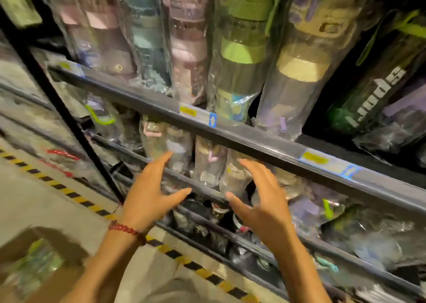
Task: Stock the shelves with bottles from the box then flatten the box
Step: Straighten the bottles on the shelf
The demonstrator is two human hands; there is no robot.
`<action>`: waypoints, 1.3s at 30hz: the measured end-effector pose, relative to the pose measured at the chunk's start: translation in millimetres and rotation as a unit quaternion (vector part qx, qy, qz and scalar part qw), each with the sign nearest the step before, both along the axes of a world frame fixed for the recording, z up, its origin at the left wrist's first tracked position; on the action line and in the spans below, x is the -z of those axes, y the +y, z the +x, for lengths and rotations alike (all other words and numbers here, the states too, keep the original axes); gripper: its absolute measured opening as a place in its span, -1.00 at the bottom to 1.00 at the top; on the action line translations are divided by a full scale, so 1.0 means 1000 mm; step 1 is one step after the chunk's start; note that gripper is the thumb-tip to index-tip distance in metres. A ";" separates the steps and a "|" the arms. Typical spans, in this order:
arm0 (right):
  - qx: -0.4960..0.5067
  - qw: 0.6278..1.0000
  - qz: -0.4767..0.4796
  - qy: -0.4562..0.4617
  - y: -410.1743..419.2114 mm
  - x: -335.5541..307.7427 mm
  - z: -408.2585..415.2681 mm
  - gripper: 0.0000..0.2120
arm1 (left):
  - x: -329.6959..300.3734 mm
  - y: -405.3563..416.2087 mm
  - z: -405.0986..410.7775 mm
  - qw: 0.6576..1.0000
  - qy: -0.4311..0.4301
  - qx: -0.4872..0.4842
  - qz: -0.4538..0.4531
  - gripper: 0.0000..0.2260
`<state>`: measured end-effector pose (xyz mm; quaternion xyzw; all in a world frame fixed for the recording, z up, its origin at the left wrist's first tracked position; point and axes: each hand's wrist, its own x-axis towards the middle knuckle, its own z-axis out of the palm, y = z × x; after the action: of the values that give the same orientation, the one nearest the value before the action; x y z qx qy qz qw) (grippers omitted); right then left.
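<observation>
Both hands — left hand (149, 192), right hand (260, 196) — reach with fingers spread, holding nothing, toward plastic-wrapped bottles (207, 164) on the dark metal shelf (253, 139); the brown cardboard box (34, 268) sits low-left.

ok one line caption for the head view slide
Both open hands, left hand and right hand, reach toward wrapped bottles on a lower shelf.

**Open hands reach toward the wrapped bottles on the shelves**

The left hand (147, 194) and right hand (260, 199) are spread, palms facing each other, holding nothing, in front of the second shelf (198, 187). Between them stand plastic-wrapped bottles (207, 164). Above, the upper shelf (253, 139) carries a green-lidded bottle (239, 56) beside a tan-lidded bottle (297, 67). The cardboard box (34, 268) sits on the floor (46, 201) at lower left, near yellow-black tape (76, 195).
</observation>
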<state>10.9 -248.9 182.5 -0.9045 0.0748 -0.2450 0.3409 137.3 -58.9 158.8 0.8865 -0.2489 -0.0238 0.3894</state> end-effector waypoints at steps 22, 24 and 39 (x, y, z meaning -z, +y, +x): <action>-0.445 0.828 -0.293 0.175 0.277 0.092 0.072 -0.38 | 0.052 0.275 -0.155 0.886 0.076 -0.398 0.227 -0.31; -0.476 0.807 -0.300 0.183 0.319 0.093 0.081 -0.37 | 0.050 0.312 -0.157 0.870 0.088 -0.434 0.217 -0.31; -0.523 0.784 -0.258 0.213 0.554 0.105 0.120 -0.43 | 0.100 0.541 -0.138 0.841 0.162 -0.485 0.178 -0.26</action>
<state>130.7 305.3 77.6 -0.8884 -0.4049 0.1595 0.1459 -0.3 482.5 58.5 0.9315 0.2880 -0.0188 0.2215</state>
